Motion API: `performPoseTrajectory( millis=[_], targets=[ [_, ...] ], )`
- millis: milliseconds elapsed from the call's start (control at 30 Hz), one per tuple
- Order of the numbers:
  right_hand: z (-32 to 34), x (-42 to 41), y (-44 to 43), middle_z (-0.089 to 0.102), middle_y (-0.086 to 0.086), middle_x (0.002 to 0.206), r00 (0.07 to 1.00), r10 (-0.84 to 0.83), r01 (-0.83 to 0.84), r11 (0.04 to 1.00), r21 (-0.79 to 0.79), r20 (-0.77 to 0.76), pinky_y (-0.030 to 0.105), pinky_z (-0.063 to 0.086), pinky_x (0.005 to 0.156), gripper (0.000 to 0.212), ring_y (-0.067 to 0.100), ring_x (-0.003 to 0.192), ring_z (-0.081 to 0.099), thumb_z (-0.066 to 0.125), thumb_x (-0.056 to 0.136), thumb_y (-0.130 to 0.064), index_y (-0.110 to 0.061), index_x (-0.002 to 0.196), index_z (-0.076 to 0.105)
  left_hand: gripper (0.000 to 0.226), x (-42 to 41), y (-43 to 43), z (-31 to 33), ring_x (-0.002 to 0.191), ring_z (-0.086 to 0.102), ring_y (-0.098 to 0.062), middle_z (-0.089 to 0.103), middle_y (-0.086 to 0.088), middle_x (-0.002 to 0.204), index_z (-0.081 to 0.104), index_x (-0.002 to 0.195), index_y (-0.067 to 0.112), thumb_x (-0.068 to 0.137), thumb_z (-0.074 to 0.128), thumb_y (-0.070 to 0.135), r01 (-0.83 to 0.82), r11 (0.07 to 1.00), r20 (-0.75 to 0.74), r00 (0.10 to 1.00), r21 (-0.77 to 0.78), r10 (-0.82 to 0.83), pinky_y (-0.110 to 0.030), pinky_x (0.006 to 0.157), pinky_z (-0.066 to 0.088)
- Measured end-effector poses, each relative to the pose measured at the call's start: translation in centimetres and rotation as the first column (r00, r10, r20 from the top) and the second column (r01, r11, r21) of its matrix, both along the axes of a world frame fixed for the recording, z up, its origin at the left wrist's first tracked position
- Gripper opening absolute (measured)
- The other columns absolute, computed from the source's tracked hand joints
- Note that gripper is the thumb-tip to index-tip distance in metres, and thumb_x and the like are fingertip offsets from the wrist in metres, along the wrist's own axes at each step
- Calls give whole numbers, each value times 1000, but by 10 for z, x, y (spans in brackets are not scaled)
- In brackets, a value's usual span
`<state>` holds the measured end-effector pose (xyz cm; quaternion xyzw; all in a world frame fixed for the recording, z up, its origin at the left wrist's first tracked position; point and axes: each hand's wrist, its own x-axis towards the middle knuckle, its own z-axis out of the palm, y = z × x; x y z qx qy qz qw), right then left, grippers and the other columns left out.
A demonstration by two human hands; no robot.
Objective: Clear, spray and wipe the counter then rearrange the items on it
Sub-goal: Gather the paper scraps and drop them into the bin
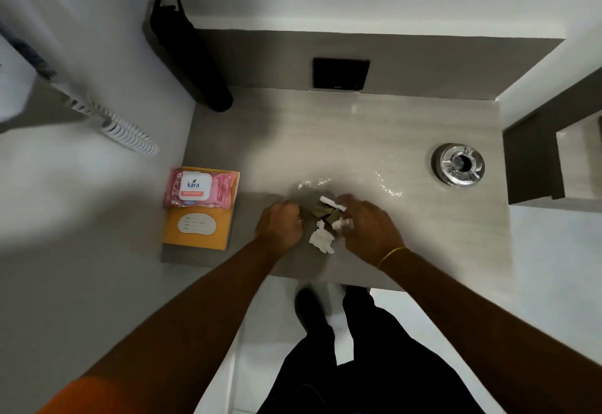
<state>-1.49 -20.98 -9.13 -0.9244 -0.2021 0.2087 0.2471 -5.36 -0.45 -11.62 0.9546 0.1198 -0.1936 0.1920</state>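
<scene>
My right grip point(368, 228) pinches tissue point(342, 224); my left grip point(280, 226) curls by brown scraps point(321, 211), hold unclear. I'd bunch everything before lifting.

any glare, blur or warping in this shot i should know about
Head view: glare streaks on the counter near the metal dish; wide-angle warping bends the walls and counter edges; the left hand and right hand over the paper scraps look slightly soft; the left border is blurred.
</scene>
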Motion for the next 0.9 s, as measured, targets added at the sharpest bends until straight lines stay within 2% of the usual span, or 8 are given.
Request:
performPoseTrajectory(
  millis=[133,233,367,500,600,733,800,900],
  targets=[
    [-12,-16,4,72,6,109,992,102,-113,980,-163,-71,41,59,82,45,32,102,69,67,84,-11,-19,126,54,37,2,3,4,83,64,-35,55,-3,75,40,65,20,92,63,29,-3,1000,40,999,0,3,-30,67,38],
    [-20,-21,9,73,2,114,990,143,-142,970,-198,-9,38,60,85,61,26,106,69,64,86,-11,-26,144,51,40,5,4,8,74,64,-32,45,5,63,38,64,24,95,63,29,-24,999,55,998,-46,27,-28,63,38],
    [-26,-26,11,71,5,121,988,148,-137,971,-197,38,41,61,85,71,28,110,68,63,87,-10,-28,154,44,17,11,-1,16,74,63,-29,63,-6,80,47,89,20,91,64,17,-20,994,60,998,-105,26,-35,65,51],
    [-31,-32,11,68,11,125,989,126,-112,981,-158,82,42,59,83,67,34,112,67,66,82,-2,-18,147,54,34,14,-10,18,71,65,-30,56,2,72,41,115,22,89,54,5,34,994,48,998,-108,-29,-36,63,55],
    [-33,-37,11,52,14,129,993,98,-83,976,-201,62,45,60,75,44,36,102,67,65,86,0,-9,128,60,13,18,-19,19,74,67,-32,62,-3,76,45,111,24,99,50,24,66,996,65,996,-51,-63,-38,67,57],
    [-32,-37,12,48,18,135,994,101,-91,982,-167,51,47,60,80,40,39,102,66,62,89,-1,-5,128,59,37,26,-29,15,89,66,-27,68,-4,95,55,111,24,92,58,56,51,998,-37,998,24,-50,-34,74,51],
    [-33,-37,11,51,18,134,992,115,-106,981,-162,48,46,59,87,41,39,106,65,63,90,-2,-7,130,59,38,29,-32,11,94,67,-28,71,-6,101,62,109,24,89,62,56,75,993,-40,997,96,-71,-31,71,43],
    [-33,-36,11,50,18,134,992,117,-108,980,-169,44,45,58,90,46,38,108,63,61,92,-5,-9,138,55,31,31,-35,5,93,68,-29,72,-8,102,68,104,22,88,66,49,100,983,-63,994,153,-92,-31,69,44]
  ],
)
